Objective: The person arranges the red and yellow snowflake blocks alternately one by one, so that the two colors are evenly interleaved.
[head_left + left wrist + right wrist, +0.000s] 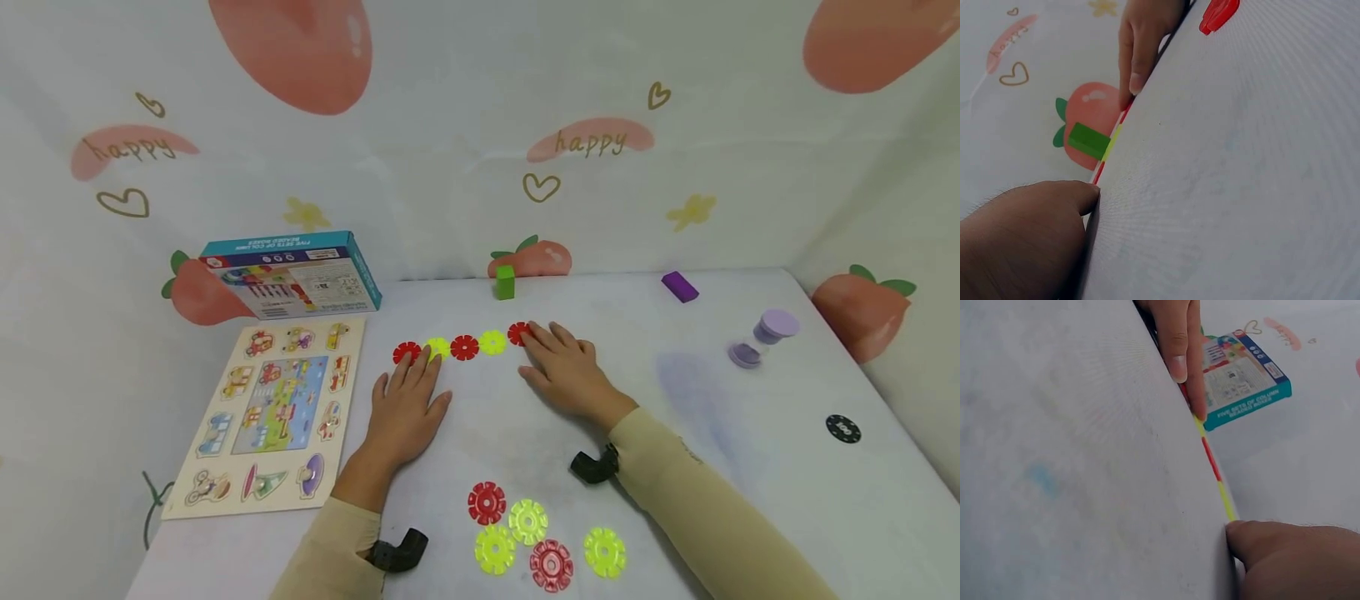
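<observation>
A row of notched plastic discs, alternating red and yellow, lies across the white table. My left hand (405, 415) lies flat with straight fingers, its fingertips on the red disc (406, 350) and the yellow disc (439, 346) at the row's left end. At the right end, the fingertips of my right hand (568, 377) touch another red disc (517, 334). Between the hands, a red disc (464, 347) and a yellow disc (492, 342) show uncovered. In the left wrist view, the row appears edge-on between the left hand (1029, 231) and the right hand (1144, 44).
Several loose discs, among them a red one (487, 503), lie near the front. On the left are a vehicle puzzle board (225, 498) and a box (318, 279). A green block (505, 283), purple block (679, 287), sand timer (767, 335) and black chip (843, 428) stand or lie farther out.
</observation>
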